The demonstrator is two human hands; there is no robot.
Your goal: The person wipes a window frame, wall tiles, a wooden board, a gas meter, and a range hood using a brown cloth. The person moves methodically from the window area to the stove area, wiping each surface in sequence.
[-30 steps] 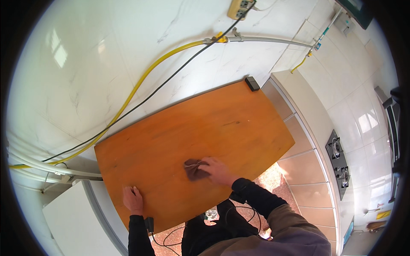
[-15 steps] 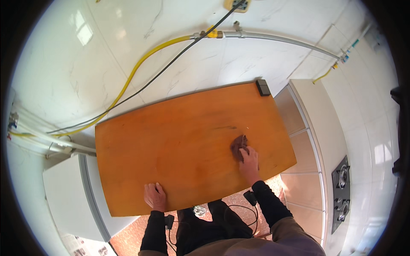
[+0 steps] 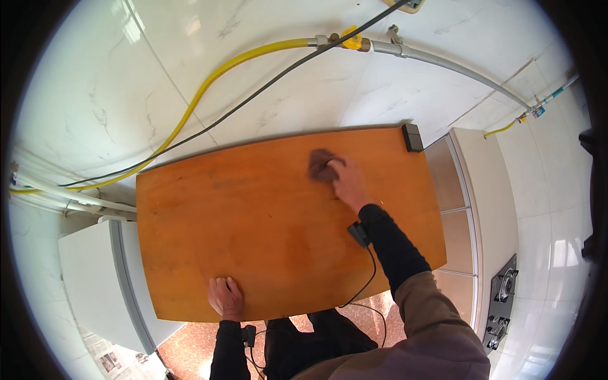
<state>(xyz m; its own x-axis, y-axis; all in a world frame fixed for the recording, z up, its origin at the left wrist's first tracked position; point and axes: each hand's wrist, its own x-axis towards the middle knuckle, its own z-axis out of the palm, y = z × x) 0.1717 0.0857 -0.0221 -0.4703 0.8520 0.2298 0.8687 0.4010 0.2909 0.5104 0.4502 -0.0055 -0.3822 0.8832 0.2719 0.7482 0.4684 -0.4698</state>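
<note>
Your wooden tabletop [image 3: 253,221] lies bare across its middle and left, so a hand can pass freely there. Your right hand [image 3: 347,183] presses a brown cloth [image 3: 320,166] near the far edge; your left hand [image 3: 225,297] rests flat at the near edge. A small black box [image 3: 412,137] blocks the far right corner. Beyond the far edge, a yellow hose [image 3: 209,85] and a black cable [image 3: 253,98] run along the wall.

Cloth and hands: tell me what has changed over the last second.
The right hand has slid the cloth across the table, from near the front middle out to the right, then up toward the far edge by the wall. The fingers stay pressed on the cloth throughout. The left hand stays flat on the near edge, and the small black box stays at the far right corner.
</note>
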